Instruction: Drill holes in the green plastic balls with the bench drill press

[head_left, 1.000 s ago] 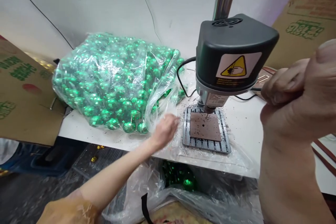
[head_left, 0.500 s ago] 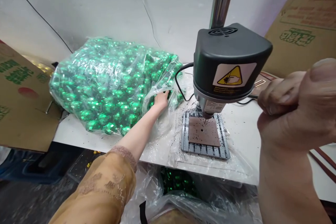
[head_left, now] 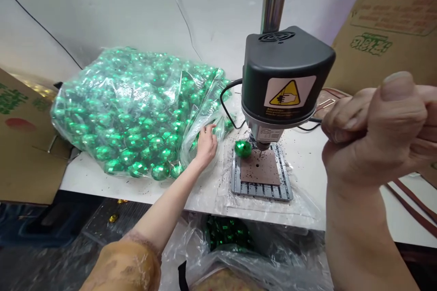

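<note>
My left hand (head_left: 206,146) is at the mouth of a big clear plastic bag (head_left: 126,86) full of shiny green faceted balls. Its fingers are loosely bent and apart, and I see nothing held in them. To its right, a single green ball (head_left: 243,148) is at the back left corner of the drill press's slotted base (head_left: 262,192). A brown square board (head_left: 269,175) with a hole lies on that base under the drill bit. My right hand (head_left: 378,132) is closed in a fist right of the black drill head (head_left: 288,72); whatever it grips is hidden.
Dark shavings and plastic sheeting lie around the base. Cardboard boxes (head_left: 27,145) stand at the left and back right. Below the table's front edge, an open plastic bag (head_left: 218,259) holds more green balls. A black cable (head_left: 227,104) loops beside the drill head.
My left hand has drawn back slightly from the bag's opening. A green ball now appears at the base's back left corner. My right hand stays closed; the whole view has shifted a little.
</note>
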A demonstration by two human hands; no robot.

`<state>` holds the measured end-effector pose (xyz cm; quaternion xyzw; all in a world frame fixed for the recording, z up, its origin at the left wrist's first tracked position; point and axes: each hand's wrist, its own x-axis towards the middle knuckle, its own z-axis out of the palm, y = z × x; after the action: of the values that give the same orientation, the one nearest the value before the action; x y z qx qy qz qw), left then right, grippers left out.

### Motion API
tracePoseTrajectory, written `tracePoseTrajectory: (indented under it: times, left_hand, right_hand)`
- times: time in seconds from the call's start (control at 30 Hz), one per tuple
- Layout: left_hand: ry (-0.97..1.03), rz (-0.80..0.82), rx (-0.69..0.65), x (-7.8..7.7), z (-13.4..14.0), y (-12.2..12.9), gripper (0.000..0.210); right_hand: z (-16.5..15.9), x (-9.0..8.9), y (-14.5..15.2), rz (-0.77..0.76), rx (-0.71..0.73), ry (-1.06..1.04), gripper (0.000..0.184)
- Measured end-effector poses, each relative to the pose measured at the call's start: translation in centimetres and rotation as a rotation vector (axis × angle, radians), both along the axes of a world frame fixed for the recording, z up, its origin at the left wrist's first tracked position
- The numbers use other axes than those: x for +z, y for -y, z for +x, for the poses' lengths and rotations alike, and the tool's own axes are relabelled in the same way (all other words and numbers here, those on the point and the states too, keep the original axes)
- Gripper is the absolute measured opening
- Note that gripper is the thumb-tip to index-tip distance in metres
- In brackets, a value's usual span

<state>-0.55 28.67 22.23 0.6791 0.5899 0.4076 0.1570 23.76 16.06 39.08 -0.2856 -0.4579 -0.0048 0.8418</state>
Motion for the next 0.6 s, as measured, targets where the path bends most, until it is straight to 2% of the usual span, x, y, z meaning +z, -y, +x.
tracePoseTrajectory:
  times: [0.07,0.13,0.2,0.27,0.33,0.37,0.43,0.47,0.53,0.6]
  left_hand:
    - [0.019,0.100,0.005,-1.1,1.0,2.2,0.028]
    - [0.060,0.213,-0.116,-2.6,1.8,5.8,0.025]
    - [0.068,0.261,-0.382,-4.3,2.6,10.2,0.025]
    - [0.009,0.220,-0.743,-5.7,4.0,14.4,0.027]
    - [-0.117,0.282,-1.028,-6.6,6.3,17.2,0.042]
    - [-0.205,0.352,-1.111,-7.0,7.7,18.1,0.049]
    - [-0.383,0.504,-1.190,-7.8,10.6,18.8,0.059]
    - [-0.449,0.554,-1.185,-8.3,11.9,19.0,0.062]
    - [-0.496,0.608,-1.117,-9.4,13.6,19.1,0.068]
    - [-0.448,0.603,-1.030,-10.2,14.0,19.3,0.070]
  right_hand:
    - [0.1,-0.2,0.0,-0.010,-0.008,0.008,0.056]
    - [0.3,-0.6,-0.1,-0.003,-0.014,0.040,0.058]
    - [0.5,-0.9,-0.2,0.020,-0.021,0.085,0.060]
    - [0.7,-1.2,-0.4,0.047,-0.018,0.123,0.061]
    - [0.9,-1.4,-0.6,0.060,-0.030,0.123,0.060]
    - [0.9,-1.4,-0.7,0.062,-0.038,0.118,0.058]
    - [1.0,-1.3,-0.8,0.061,-0.049,0.115,0.056]
    - [1.0,-1.2,-0.8,0.061,-0.030,0.125,0.055]
    - [0.9,-0.9,-0.8,0.078,0.012,0.152,0.054]
    - [0.8,-0.7,-0.7,0.074,0.019,0.171,0.053]
